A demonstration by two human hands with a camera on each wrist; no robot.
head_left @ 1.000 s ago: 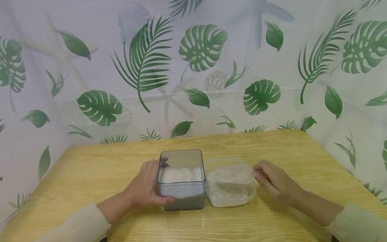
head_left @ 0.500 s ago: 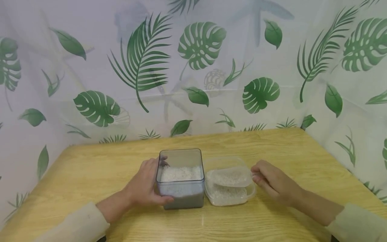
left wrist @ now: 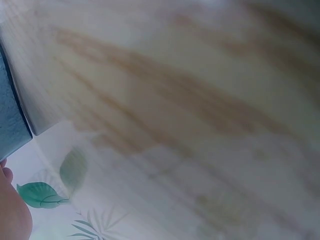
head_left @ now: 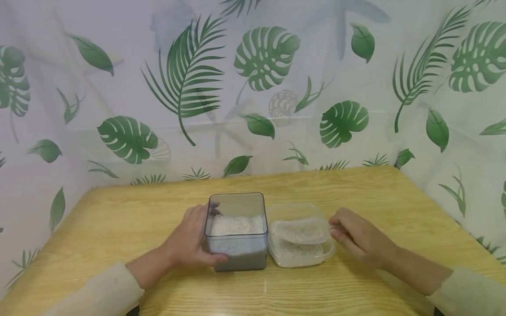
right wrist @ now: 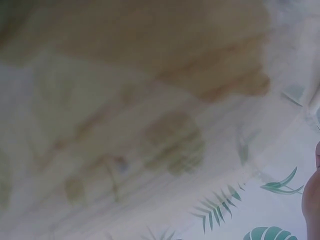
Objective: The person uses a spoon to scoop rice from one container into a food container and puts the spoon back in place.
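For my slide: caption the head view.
Left hand grips a grey tub of rice; right hand holds a clear tub beside it.

Table: light wood grain, slight sheen. Grey tub, clear tub: smooth plastic. Curtain: glossy film.

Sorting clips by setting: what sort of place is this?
Probably a makeshift tabletop recording booth: a wooden table boxed in by leaf-print curtains, holding only two rice containers.
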